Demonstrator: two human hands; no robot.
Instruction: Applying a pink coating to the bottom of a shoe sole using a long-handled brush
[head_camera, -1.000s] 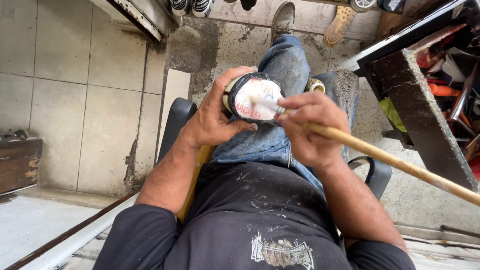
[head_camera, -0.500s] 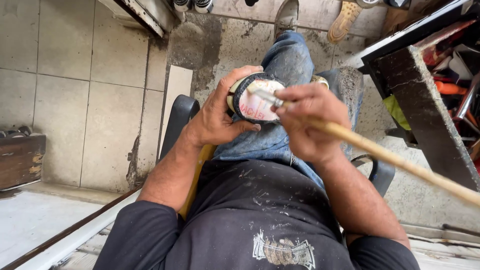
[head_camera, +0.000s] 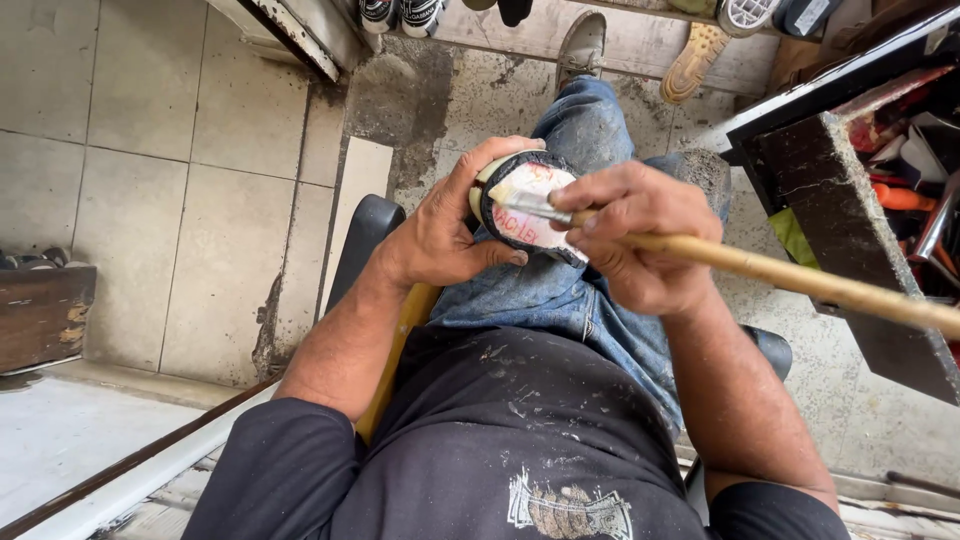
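Wooden-handled brush (head_camera: 800, 282) in right hand's (head_camera: 640, 250) closed grip, round tin (head_camera: 525, 205) in left hand's (head_camera: 445, 235).

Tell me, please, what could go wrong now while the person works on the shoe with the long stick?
1. The tool tip lies close to the left hand thumb on the shoe; a slip may jab it.
2. The shoe is held only by that hand on the knee, so it may twist or drop.
3. The stick, gripped by the right hand, reaches out near the cluttered bench and may knock it.
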